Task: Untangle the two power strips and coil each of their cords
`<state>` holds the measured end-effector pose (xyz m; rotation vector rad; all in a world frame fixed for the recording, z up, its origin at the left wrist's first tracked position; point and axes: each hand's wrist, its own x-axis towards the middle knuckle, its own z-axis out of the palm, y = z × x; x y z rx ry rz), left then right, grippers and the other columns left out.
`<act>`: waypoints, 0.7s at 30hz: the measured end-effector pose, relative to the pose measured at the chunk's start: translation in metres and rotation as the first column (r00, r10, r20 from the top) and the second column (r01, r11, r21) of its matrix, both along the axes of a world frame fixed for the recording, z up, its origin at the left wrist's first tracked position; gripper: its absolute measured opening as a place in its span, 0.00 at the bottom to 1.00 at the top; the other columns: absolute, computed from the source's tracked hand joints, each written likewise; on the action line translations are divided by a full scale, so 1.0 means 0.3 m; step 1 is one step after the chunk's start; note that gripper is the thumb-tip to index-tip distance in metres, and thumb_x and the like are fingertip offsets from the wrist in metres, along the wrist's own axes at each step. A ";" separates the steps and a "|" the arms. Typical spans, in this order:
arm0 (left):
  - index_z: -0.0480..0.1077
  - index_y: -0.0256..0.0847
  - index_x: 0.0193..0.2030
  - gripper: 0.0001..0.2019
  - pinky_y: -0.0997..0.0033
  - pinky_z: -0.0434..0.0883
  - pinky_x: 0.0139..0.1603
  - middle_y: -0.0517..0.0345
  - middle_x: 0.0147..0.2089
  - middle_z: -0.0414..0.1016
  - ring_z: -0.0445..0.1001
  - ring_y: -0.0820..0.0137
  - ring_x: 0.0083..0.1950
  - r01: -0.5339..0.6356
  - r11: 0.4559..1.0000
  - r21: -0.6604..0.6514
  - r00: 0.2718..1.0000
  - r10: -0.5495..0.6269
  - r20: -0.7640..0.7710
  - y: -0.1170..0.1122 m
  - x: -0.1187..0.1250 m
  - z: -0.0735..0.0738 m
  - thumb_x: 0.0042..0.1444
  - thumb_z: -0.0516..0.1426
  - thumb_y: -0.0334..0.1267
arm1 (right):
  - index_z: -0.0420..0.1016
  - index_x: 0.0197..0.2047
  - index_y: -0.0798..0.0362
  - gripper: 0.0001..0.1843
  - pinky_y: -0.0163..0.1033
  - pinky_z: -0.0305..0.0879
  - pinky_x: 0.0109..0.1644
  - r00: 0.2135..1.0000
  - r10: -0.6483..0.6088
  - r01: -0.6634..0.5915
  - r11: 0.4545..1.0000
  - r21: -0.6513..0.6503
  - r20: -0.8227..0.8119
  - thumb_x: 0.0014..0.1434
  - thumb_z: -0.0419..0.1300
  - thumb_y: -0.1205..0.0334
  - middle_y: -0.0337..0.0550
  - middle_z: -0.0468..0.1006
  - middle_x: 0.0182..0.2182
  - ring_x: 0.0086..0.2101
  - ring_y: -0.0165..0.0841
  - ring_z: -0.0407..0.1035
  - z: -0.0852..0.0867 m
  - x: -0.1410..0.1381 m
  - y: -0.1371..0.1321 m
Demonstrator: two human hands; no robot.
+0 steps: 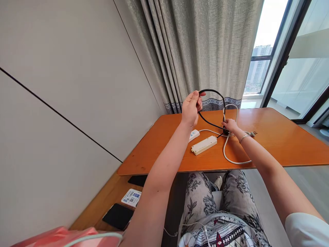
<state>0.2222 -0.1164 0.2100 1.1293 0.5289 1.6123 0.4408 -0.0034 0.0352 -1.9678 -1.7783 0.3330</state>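
Note:
My left hand (pixel 190 109) is raised above the orange table (pixel 149 147), its fingers closed round a black cable (pixel 212 90) that arcs in a wide loop. Lower down on the right, my right hand (pixel 230 125) pinches where the black cable meets a white cable (pixel 226 153); which strands lie between its fingertips is partly hidden. A dark lump, perhaps a plug, shows just beneath those fingers. A cream power strip (pixel 204 145) lies on the table, joined to the black cable. Behind it, a white power strip (pixel 194 135) is partly covered by my left arm. A pronged plug (pixel 252 133) rests beyond my right wrist.
Grey curtains (pixel 205 51) hang behind the table, with a window (pixel 259 68) to the right. A pale wall panel (pixel 64 85) rises on the left. Below it, a dark phone-like slab (pixel 118 216) and a printed card (pixel 131 197) lie on a wooden surface.

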 end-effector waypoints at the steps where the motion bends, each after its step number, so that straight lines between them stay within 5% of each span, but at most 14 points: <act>1: 0.73 0.38 0.32 0.14 0.80 0.53 0.16 0.68 0.18 0.57 0.52 0.82 0.16 -0.006 1.000 0.001 1.000 0.006 -0.007 0.001 -0.003 -0.004 0.61 0.61 0.47 | 0.79 0.42 0.55 0.17 0.32 0.66 0.38 1.000 -0.016 0.017 1.000 0.010 -0.025 0.68 0.54 0.53 0.48 0.83 0.32 0.35 0.34 0.78 -0.001 0.000 0.000; 11: 0.71 0.38 0.29 0.14 0.80 0.53 0.17 0.68 0.18 0.57 0.52 0.83 0.16 0.000 0.999 -0.053 1.000 0.001 0.026 -0.012 -0.015 -0.021 0.60 0.62 0.45 | 0.77 0.51 0.58 0.16 0.29 0.69 0.38 0.987 0.006 -0.006 1.000 0.000 -0.159 0.67 0.51 0.63 0.48 0.84 0.36 0.32 0.29 0.78 -0.015 0.013 0.025; 17: 0.71 0.38 0.28 0.15 0.79 0.53 0.17 0.68 0.18 0.56 0.52 0.83 0.16 0.000 1.000 -0.024 0.999 0.001 0.045 -0.029 -0.020 -0.019 0.60 0.62 0.46 | 0.82 0.36 0.60 0.22 0.38 0.69 0.43 1.000 0.022 -0.021 0.994 -0.110 0.008 0.64 0.51 0.55 0.59 0.82 0.37 0.42 0.44 0.77 -0.014 0.038 0.027; 21: 0.71 0.38 0.28 0.15 0.79 0.54 0.18 0.68 0.18 0.56 0.53 0.83 0.16 0.006 1.000 -0.028 1.000 -0.005 0.021 -0.040 -0.013 -0.027 0.59 0.62 0.46 | 0.83 0.39 0.58 0.21 0.37 0.66 0.47 0.990 0.066 -0.050 0.991 -0.126 0.121 0.64 0.52 0.52 0.58 0.82 0.42 0.49 0.44 0.74 -0.010 0.028 0.023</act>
